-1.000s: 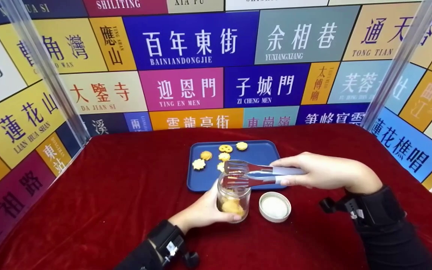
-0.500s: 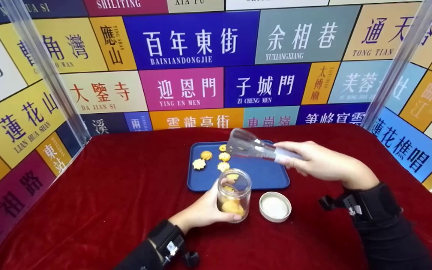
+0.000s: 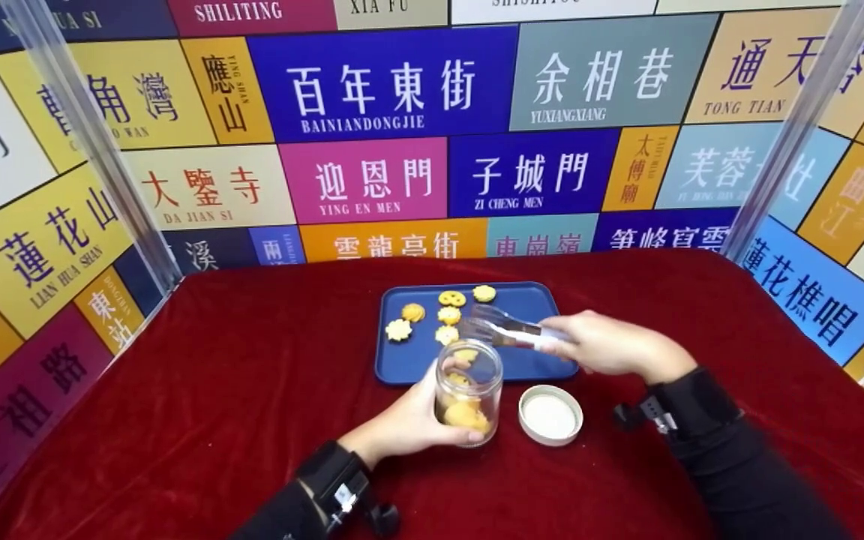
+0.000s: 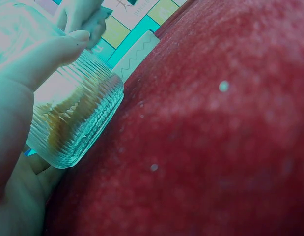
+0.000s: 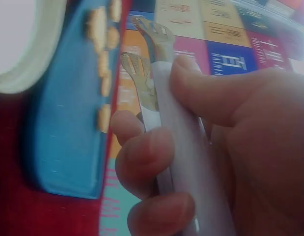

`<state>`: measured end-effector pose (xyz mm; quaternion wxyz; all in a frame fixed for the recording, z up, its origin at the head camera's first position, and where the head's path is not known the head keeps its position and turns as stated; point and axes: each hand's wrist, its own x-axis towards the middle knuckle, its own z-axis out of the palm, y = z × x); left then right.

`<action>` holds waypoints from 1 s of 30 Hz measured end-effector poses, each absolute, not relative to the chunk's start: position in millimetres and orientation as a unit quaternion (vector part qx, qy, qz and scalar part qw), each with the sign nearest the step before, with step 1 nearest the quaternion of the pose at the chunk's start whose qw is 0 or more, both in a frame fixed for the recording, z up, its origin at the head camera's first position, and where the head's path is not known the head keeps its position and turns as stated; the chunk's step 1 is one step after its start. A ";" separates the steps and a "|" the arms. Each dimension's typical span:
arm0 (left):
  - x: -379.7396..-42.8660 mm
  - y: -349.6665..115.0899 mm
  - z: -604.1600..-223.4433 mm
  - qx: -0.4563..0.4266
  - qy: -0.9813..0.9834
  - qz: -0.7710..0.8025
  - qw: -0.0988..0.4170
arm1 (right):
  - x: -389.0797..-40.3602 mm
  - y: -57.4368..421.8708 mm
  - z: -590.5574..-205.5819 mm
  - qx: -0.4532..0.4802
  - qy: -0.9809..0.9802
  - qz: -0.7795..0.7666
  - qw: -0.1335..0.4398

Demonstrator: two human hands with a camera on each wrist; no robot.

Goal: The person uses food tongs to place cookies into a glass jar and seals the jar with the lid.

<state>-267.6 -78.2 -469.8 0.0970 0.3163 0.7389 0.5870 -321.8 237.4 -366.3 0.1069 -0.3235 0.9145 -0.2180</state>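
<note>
My left hand (image 3: 406,421) grips a clear glass jar (image 3: 486,397) that stands upright with its mouth uncovered and several cookies (image 3: 465,415) inside. In the left wrist view the thumb lies across the ribbed glass (image 4: 95,118). My right hand (image 3: 612,346) holds metal tongs (image 3: 503,328) by their pale handles, fingers curled round them. The right wrist view shows the fork-shaped tong tips (image 5: 159,42) slightly apart, with nothing between them. They hang over the blue tray (image 3: 402,364), just right of a flower-shaped cookie (image 3: 447,334).
Several cookies lie on the tray, among them a pretzel-shaped one (image 3: 451,298) and a swirled one (image 3: 412,312). A round pale lid (image 3: 550,415) lies right of the jar on the red cloth (image 3: 252,390). Sign-covered panels (image 3: 372,176) rise behind.
The tongs have left the jar's mouth, swung up over the tray and come down towards its cookies, moved by my right hand. My left hand and the jar have stayed in place.
</note>
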 end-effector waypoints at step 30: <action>-266.5 -79.2 -469.5 0.318 0.746 0.579 0.085 | -321.8 224.4 -388.8 -0.326 0.920 -0.181 0.117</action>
